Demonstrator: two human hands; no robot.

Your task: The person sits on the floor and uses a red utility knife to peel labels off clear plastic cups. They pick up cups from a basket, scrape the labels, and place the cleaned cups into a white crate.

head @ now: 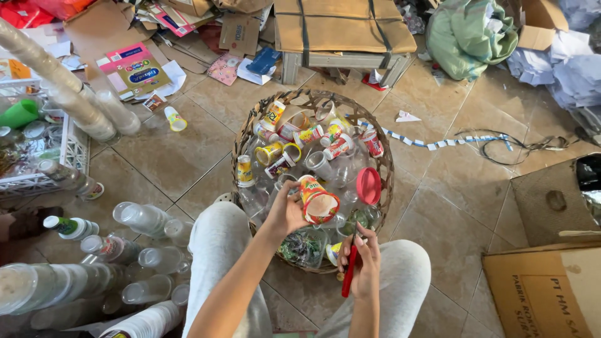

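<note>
I sit on the tiled floor with a round woven basket between my knees. It holds several clear and printed plastic cups. My left hand grips an orange and red printed cup over the basket, its open mouth tilted toward me. My right hand is closed around a slim red-handled tool, probably a cutter, at the basket's near rim. A red round lid lies among the cups just right of the held cup.
Stacks of clear plastic cups lie at my left. A white plastic crate stands further left, with long cup stacks leaning on it. Cardboard boxes sit at the right. Paper, flattened cartons and a low bench lie beyond the basket.
</note>
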